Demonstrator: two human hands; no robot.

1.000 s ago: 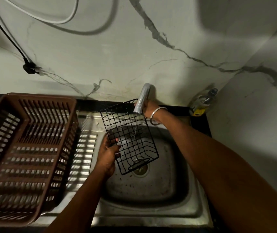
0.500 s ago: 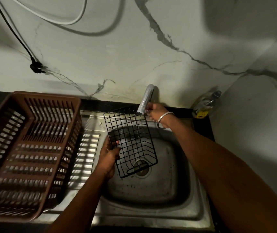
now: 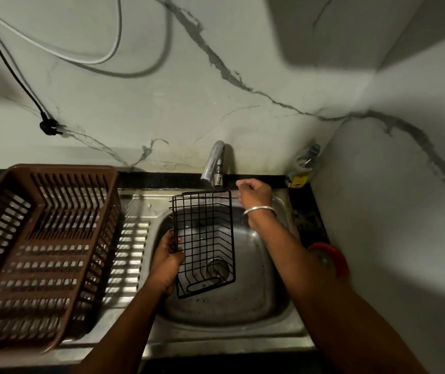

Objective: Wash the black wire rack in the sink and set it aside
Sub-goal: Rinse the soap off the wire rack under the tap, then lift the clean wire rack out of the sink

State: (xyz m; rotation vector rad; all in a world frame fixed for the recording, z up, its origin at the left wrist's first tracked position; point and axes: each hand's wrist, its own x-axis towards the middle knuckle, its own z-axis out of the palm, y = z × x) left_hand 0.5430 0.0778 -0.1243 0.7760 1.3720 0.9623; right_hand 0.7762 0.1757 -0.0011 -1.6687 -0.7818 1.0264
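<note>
The left hand (image 3: 166, 261), clamped on the black wire rack (image 3: 205, 238), should tilt it under the tap (image 3: 213, 163) so the curled, empty right hand (image 3: 255, 193) can rub every wire.

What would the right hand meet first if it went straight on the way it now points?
Probably the tap, which stands just up and left of the right hand in the picture; depth is unclear.
</note>
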